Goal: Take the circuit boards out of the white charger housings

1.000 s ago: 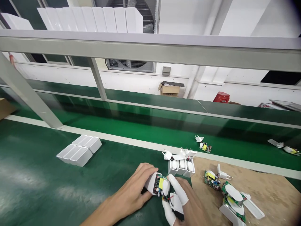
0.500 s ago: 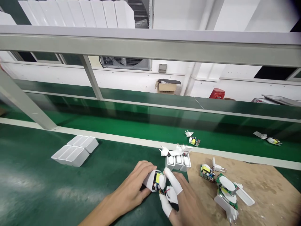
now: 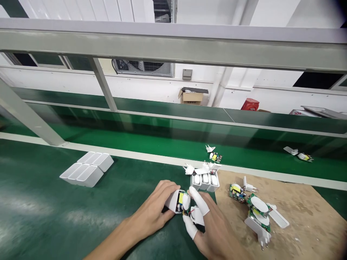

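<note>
My left hand (image 3: 159, 202) grips a white plastic charger housing (image 3: 171, 202), tipped on its side with its mouth facing right. Partly inside that mouth sits a circuit board (image 3: 185, 201) with yellow and white parts. The thumb and a finger of my right hand (image 3: 200, 213), both in white finger cots, pinch the board's outer end. By a red wire, a white plug cover (image 3: 197, 215) hangs off the board beneath my right fingers. Just beyond my hands stand three filled housings (image 3: 205, 181) in a row, their plug covers lying on top.
Empty white housings (image 3: 86, 168) stand grouped at left on the green table. Several circuit boards with plug covers (image 3: 258, 213) lie on a brown board (image 3: 295, 216) at right. More units (image 3: 216, 156) rest on the green belt (image 3: 151, 141) behind a pale rail. A metal beam (image 3: 173, 43) crosses above.
The view has tilted down slightly. Units on the green belt have shifted left. Both hands keep their hold on the housing and circuit board, with little visible movement between them.
</note>
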### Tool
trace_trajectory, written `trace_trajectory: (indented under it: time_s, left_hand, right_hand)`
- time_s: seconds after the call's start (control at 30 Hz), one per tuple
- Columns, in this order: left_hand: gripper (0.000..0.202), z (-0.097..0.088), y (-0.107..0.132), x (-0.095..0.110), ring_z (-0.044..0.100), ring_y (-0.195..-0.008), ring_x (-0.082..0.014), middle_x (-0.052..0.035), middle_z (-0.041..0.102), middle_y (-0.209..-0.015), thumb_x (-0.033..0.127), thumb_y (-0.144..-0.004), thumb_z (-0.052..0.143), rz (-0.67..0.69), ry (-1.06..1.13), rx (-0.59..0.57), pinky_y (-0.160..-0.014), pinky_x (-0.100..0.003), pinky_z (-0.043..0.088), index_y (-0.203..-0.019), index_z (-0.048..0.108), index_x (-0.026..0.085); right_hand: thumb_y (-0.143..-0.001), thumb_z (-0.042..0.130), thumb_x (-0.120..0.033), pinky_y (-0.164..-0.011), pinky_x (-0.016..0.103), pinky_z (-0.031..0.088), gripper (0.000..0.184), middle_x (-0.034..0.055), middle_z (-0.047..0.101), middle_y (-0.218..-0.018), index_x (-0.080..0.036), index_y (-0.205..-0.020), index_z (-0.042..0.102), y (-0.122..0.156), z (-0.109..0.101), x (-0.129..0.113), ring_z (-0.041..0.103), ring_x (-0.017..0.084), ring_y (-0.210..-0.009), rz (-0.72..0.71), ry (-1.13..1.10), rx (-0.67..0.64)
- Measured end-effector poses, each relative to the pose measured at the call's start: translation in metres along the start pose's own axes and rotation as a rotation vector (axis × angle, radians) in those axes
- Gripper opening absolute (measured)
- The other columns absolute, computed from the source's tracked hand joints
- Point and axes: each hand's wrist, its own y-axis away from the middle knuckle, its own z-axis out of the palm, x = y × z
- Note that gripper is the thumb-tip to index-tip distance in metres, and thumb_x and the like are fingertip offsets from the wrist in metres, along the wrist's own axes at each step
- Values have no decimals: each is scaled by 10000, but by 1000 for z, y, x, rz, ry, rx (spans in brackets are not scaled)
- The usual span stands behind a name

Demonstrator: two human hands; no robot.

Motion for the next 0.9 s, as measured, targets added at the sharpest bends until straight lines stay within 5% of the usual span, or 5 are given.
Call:
trace_trajectory:
  time_s: [0.3, 0.57, 0.7, 0.9]
  left_hand:
    - [553, 5, -2, -1, 540, -1297, -298, -112, 620, -1356, 148, -980, 679, 3, 2, 39, -1102, -467, 514, -1469, 460, 286]
    - [565, 7, -1, 6, 532, -1285, -291, -97, 648, -1373, 139, -956, 698, -40, 24, 2, -1105, -460, 520, -1466, 508, 296]
    - [706, 3, 2, 4, 574, -1380, -286, -117, 587, -1521, 89, -938, 619, -109, 188, -102, -1194, -481, 470, -1578, 403, 294]
    - [720, -1, 6, 8, 506, -1496, -287, -120, 482, -1654, 283, -1060, 566, -251, 377, -133, -1248, -509, 408, -1681, 203, 322]
  right_hand:
    - [-1018, 519, -155, -956, 445, 653, 754, 156, 646, -1347, -214, -1684, 170, 9, 0, 3, 697, 280, -1179, 105, -60, -96]
    - [-995, 573, -153, -957, 427, 655, 733, 167, 668, -1322, -180, -1650, 244, 2, -3, -1, 689, 290, -1184, 15, -99, -60]
    - [-966, 696, -262, -1067, 416, 609, 612, 141, 640, -1385, -223, -1519, 437, -2, -14, 1, 645, 277, -1296, 59, -216, -120]
    - [-1019, 548, -119, -1135, 386, 557, 486, 112, 547, -1561, -288, -1474, 533, 5, 7, 12, 622, 239, -1376, 16, -211, -166]
